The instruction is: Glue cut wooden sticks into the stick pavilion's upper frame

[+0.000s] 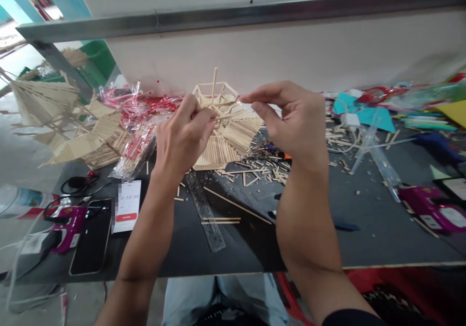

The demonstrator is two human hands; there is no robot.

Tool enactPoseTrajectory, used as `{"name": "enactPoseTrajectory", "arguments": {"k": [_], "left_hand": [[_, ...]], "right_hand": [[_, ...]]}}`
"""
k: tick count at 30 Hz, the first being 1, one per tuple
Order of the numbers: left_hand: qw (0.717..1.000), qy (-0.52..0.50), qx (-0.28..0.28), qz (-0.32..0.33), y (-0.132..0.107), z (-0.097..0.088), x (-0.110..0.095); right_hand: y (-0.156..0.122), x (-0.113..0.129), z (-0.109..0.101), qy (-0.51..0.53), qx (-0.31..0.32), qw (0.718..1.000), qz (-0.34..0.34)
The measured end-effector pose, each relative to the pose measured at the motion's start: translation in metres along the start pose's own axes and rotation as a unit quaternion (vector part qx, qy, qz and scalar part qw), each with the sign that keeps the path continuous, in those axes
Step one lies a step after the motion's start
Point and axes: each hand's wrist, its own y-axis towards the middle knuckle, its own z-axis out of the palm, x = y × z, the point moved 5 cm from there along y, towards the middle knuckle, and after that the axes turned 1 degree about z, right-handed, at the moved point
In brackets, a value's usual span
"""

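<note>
My left hand (185, 134) is raised over the dark table (364, 229), its fingers pinched round thin wooden sticks (223, 111). My right hand (291, 119) faces it, thumb and forefinger pinched on the other end of the same sticks. Right behind the hands stands a stick model (225, 136) with slatted roof panels and an open frame on top. Several cut stick ends (265, 168) lie scattered below it.
A clear ruler (206, 212) and loose sticks lie in front. At left are bags of red-tipped sticks (140, 127), more slatted panels (83, 144), a phone (91, 236), a timer screen (127, 204) and a pink tool (67, 226). At right lie coloured paper (367, 112) and another pink tool (429, 207).
</note>
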Motion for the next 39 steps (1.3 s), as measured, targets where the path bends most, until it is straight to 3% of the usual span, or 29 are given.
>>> {"name": "enactPoseTrajectory", "arguments": {"k": [12, 25, 36, 39], "left_hand": [[1.000, 0.009, 0.007, 0.006, 0.003, -0.006, 0.007], [1.000, -0.002, 0.030, -0.001, 0.002, -0.004, 0.005], [1.000, 0.003, 0.014, 0.022, 0.003, -0.007, 0.007], [1.000, -0.002, 0.013, 0.012, 0.003, -0.010, 0.009]], "right_hand": [[-0.004, -0.014, -0.017, 0.016, -0.065, 0.994, 0.088], [-0.006, -0.008, -0.016, 0.090, 0.024, 0.992, 0.086], [-0.002, -0.020, -0.013, 0.079, -0.024, 0.987, 0.141], [-0.003, -0.019, -0.018, 0.073, -0.010, 0.986, 0.148]]}}
